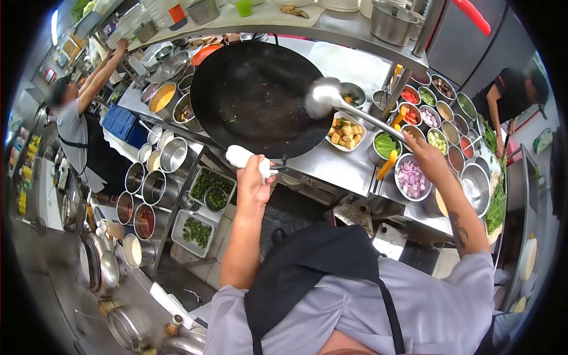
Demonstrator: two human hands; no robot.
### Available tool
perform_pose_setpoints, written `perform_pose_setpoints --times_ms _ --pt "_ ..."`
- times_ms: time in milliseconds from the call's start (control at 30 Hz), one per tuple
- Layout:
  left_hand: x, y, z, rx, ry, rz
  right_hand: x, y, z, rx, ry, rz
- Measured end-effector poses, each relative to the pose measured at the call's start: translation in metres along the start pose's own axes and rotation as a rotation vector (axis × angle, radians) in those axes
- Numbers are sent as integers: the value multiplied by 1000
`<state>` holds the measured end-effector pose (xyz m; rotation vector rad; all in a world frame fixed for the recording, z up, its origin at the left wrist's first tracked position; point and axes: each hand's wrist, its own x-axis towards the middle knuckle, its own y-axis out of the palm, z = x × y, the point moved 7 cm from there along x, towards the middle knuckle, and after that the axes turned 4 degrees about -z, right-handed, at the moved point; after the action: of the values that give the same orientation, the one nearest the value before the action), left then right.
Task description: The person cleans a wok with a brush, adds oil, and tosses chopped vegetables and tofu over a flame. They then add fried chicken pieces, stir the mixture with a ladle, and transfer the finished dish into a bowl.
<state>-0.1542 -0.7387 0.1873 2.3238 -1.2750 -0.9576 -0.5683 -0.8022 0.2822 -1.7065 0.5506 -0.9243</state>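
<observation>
My left hand (254, 180) is closed around a white cloth (239, 157) wrapped at the near handle of a large black wok (248, 94). The wok is tilted up, its inside dark with a few small food bits stuck to it. In my right hand (427, 155) is a long-handled ladle (324, 97), its bowl blurred and overlapping the wok's right rim. Just below the ladle, a white dish (348, 146) holds golden cubes with dark greens. Beneath my right forearm sits a bowl of sliced purple onion (410, 177), beside a tin of cut green stalks (386, 145).
Many metal tins of chopped vegetables (438, 142) crowd the right counter. A steel shelf (337, 23) with pots runs above the wok. Steel pots (155, 186) and trays of green vegetables (192, 231) stand at lower left. One person (77, 112) reaches up at left; another (509, 94) bends at right.
</observation>
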Motion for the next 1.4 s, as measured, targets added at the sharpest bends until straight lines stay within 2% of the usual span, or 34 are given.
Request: perform_pose_setpoints --times_ms 100,167,267,333,467,533,633,700,767,833,967,1100,1167,1200,1300,1400 --pt "0 -3 3 -8 17 -21 56 24 32 32 53 25" --pt "-4 -1 4 9 16 -36 88 54 51 102 64 -41" --pt "-11 4 -2 16 31 -23 89 70 71 181 76 -72" --pt "-7 5 -5 -18 21 -24 47 64 60 215 99 38" --pt "7 -1 -7 -3 43 -23 -70 23 -5 170 146 84" --pt "11 -8 -5 23 36 -9 -81 -21 -14 -145 138 129" --pt "13 -14 -6 37 27 3 -64 -46 -13 -202 121 120" --pt "10 -18 -5 4 -16 3 -39 -38 0 -51 61 49" --pt "-2 -19 -6 -34 -39 -5 22 -25 58 93 5 -7" --pt "-8 -20 -5 -22 -66 3 59 9 92 216 -7 37" --pt "-18 -20 -5 -25 -62 17 79 35 142 407 -109 5" --pt "-20 -23 -11 -82 -14 35 7 38 81 324 11 150" --pt "-21 -30 -12 -102 -7 11 -38 31 26 136 -38 57" --pt "-21 -36 -13 -69 21 3 -48 9 10 85 34 92" --pt "-27 -52 -21 21 108 -35 -59 -41 -18 -118 45 54" --pt "-35 -78 -30 17 75 -110 -56 -61 -14 -106 93 30"
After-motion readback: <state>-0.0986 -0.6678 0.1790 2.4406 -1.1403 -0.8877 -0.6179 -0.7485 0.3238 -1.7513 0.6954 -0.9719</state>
